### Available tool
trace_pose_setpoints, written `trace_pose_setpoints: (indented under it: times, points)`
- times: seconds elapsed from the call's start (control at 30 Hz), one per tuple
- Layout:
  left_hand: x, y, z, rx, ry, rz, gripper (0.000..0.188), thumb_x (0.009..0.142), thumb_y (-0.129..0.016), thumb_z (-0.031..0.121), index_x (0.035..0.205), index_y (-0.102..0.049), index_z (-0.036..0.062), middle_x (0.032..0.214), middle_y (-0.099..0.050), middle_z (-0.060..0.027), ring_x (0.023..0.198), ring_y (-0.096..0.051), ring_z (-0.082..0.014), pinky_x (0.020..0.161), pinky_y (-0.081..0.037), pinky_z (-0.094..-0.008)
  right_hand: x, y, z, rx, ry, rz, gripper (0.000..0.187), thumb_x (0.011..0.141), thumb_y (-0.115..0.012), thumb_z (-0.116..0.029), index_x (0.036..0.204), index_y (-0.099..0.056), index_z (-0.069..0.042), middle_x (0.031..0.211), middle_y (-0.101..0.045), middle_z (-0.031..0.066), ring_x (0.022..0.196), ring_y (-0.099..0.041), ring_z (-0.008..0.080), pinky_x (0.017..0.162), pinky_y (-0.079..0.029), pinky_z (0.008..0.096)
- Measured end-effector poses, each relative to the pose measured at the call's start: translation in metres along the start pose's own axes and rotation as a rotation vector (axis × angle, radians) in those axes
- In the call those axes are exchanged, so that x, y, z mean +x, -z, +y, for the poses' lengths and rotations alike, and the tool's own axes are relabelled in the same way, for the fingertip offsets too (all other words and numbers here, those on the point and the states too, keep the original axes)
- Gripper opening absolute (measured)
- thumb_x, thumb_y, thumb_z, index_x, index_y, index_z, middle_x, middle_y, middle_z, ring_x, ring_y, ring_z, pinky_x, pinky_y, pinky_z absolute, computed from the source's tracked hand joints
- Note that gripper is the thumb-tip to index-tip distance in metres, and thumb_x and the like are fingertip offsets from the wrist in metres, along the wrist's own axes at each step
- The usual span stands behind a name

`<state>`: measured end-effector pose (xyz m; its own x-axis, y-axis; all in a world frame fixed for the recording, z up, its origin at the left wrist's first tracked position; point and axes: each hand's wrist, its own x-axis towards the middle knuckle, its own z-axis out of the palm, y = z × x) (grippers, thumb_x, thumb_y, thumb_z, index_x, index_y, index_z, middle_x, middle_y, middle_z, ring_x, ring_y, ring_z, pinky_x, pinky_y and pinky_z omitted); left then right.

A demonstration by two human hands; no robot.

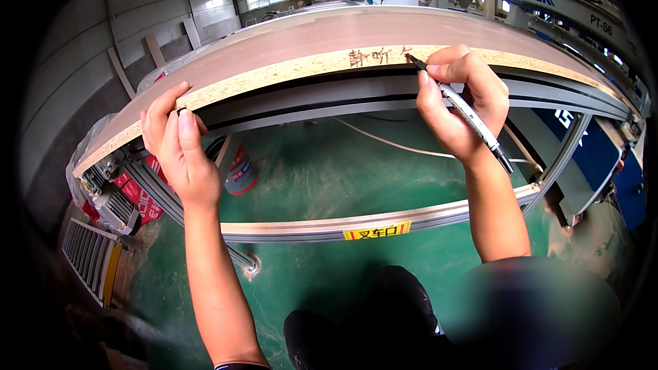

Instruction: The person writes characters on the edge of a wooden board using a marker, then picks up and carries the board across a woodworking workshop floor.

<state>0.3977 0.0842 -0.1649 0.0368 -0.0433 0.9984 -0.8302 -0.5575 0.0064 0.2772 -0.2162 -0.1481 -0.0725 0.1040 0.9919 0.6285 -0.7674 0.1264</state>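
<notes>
My right hand (pixel 462 96) pinches a silver-and-black marker pen (pixel 473 120). The pen's dark tip touches the raw front edge of a particleboard sheet (pixel 274 75), at the end of a short row of dark handwritten characters (pixel 370 57). At the left, my left hand (pixel 177 140) grips the same edge, fingers curled over and against it. A small black piece shows beside a fingertip of that hand; its kind is too small to make out. The sheet has a smooth brownish top face and lies on a metal frame.
Below the sheet runs a metal frame rail (pixel 308 231) with a yellow label (pixel 377 231). A bucket (pixel 240 170) stands on the green floor (pixel 329 164), with a motor (pixel 116 209) at left. Large machinery (pixel 555 3) stands behind at right. Dark shoes (pixel 401 298) show below.
</notes>
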Motion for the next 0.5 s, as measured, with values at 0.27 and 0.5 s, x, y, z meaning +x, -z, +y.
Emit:
trace_pose_setpoints:
  times: [0.27, 0.5]
  points:
    - [-0.0010, 0.0000, -0.0002, -0.019, 0.044, -0.014, 0.037, 0.098, -0.041, 0.023, 0.067, -0.049, 0.0048, 0.123, -0.059, -0.0090, 0.115, -0.049, -0.0241, 0.113, -0.015, -0.0456, 0.0004, 0.0021, -0.0031, 0.014, -0.011, -0.033, 0.016, 0.068, -0.068, 0.004, 0.071, -0.053, 0.000, 0.070, -0.061, 0.0104, 0.055, -0.055, 0.0167, 0.051, -0.045, 0.0256]
    - [0.0001, 0.0002, 0.0005, 0.002, -0.004, -0.003, 0.031, 0.098, -0.040, 0.022, 0.108, -0.060, 0.0006, 0.092, -0.055, -0.0049, 0.091, -0.048, -0.0165, 0.113, -0.016, -0.0410, 0.0034, -0.0025, -0.0030, -0.028, 0.070, -0.070, 0.016, 0.067, -0.067, 0.004, 0.070, -0.052, -0.001, 0.067, -0.059, 0.0095, 0.055, -0.055, 0.0182, 0.051, -0.045, 0.0265]
